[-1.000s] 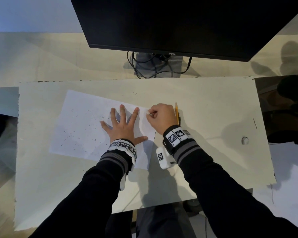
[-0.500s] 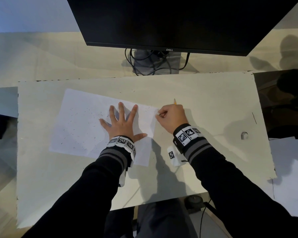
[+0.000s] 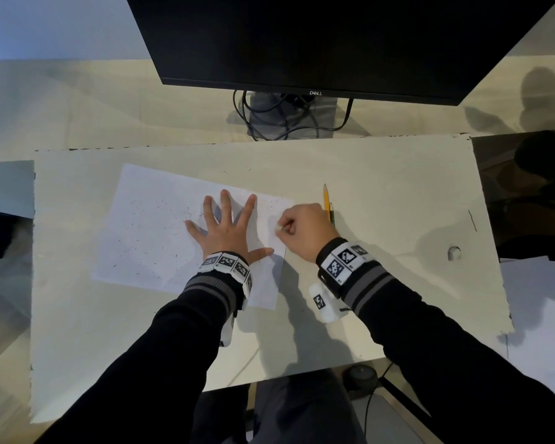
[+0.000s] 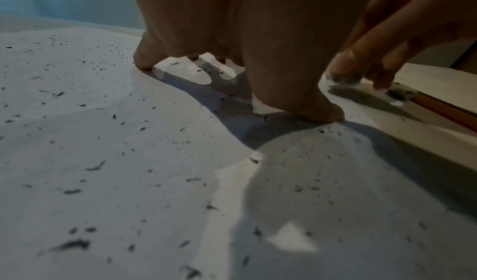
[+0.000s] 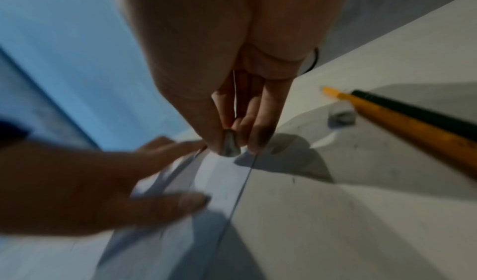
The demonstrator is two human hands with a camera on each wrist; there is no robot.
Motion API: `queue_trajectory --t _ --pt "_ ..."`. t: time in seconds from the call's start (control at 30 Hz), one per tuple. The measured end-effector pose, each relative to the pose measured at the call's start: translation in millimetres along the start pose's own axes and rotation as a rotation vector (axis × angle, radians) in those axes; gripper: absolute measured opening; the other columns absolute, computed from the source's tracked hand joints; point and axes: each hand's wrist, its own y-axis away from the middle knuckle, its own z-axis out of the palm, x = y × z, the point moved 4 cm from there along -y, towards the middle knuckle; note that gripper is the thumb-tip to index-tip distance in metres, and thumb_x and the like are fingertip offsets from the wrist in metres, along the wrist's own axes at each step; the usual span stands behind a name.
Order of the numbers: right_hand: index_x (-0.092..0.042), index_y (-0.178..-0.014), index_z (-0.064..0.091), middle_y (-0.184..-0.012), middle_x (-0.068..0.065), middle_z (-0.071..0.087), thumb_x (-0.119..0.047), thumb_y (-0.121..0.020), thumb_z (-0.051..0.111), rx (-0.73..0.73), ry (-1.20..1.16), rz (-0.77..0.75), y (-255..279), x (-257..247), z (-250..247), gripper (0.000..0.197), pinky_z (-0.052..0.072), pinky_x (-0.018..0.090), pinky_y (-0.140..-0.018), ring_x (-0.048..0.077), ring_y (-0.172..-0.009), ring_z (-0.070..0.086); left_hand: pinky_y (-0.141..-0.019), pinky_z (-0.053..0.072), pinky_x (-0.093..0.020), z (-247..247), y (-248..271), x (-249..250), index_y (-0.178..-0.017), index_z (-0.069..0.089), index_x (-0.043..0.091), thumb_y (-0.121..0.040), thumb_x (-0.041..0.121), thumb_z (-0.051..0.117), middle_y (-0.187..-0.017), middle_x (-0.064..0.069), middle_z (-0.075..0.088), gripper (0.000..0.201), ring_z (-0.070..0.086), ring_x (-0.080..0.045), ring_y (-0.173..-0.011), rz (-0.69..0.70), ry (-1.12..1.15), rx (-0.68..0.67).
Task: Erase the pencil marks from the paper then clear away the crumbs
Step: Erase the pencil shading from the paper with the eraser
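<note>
A white sheet of paper lies on the pale tabletop, strewn with dark eraser crumbs. My left hand lies flat on the sheet's right half, fingers spread and pressing it down. My right hand pinches a small grey eraser at the paper's right edge. A yellow pencil and a dark pencil lie on the table just right of that hand. A small grey lump sits beside them.
A black monitor on its stand with looped cables fills the back. The tabletop has a round hole at the right. Loose white sheets lie beyond its right edge.
My right hand slid right off the paper's edge half a second ago and has come back left onto the edge, still pinching the eraser. The left hand has stayed put.
</note>
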Motion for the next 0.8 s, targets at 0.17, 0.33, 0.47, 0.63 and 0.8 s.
queue_trajectory --t 0.17,0.33,0.47,0.63,0.8 --pt "-0.011 -0.08 0.07 -0.075 0.0 0.066 -0.015 -0.089 0.063 0.173 0.027 0.118 -11 15 -13 0.012 0.038 0.024 -0.1 0.017 -0.071 0.059 -0.109 0.017 -0.073 0 1 -2 -0.146 -0.028 0.048 -0.067 0.093 0.041 -0.161 -0.004 -0.025 0.113 -0.014 -0.038 -0.148 0.005 -0.002 0.034" --pt "-0.016 -0.077 0.071 -0.071 -0.007 0.065 -0.018 -0.086 0.067 0.158 -0.003 0.082 -17 7 -2 0.01 0.045 0.02 -0.094 0.012 -0.069 0.06 -0.11 0.015 -0.073 1 0 -2 -0.145 -0.03 0.049 -0.067 0.093 0.04 -0.161 -0.003 -0.027 0.113 -0.016 -0.038 -0.148 0.001 0.001 0.026" --pt "-0.014 -0.079 0.071 -0.071 -0.003 0.065 -0.015 -0.085 0.068 0.3 -0.07 0.194 -30 24 -23 0.006 0.056 0.026 -0.079 0.015 -0.069 0.063 -0.109 0.015 -0.073 0 1 -1 -0.145 -0.03 0.048 -0.067 0.093 0.04 -0.16 -0.004 -0.028 0.114 -0.016 -0.038 -0.148 0.005 -0.009 0.018" --pt "-0.015 -0.08 0.072 -0.069 -0.007 0.063 -0.018 -0.084 0.07 0.173 -0.057 0.055 -35 3 -4 0.005 0.057 0.029 -0.076 0.013 -0.068 0.061 -0.108 0.021 -0.071 -3 1 -2 -0.145 -0.028 0.049 -0.066 0.094 0.039 -0.162 -0.004 -0.022 0.114 -0.011 -0.038 -0.148 0.002 -0.039 0.045" --pt "-0.013 -0.083 0.074 -0.075 -0.001 0.068 -0.017 -0.084 0.071 0.343 -0.136 0.217 -47 26 -23 0.005 0.058 0.027 -0.078 0.013 -0.07 0.065 -0.108 0.019 -0.071 -3 1 -2 -0.145 -0.027 0.05 -0.066 0.094 0.041 -0.162 -0.004 -0.022 0.114 -0.012 -0.038 -0.148 0.002 -0.029 0.035"
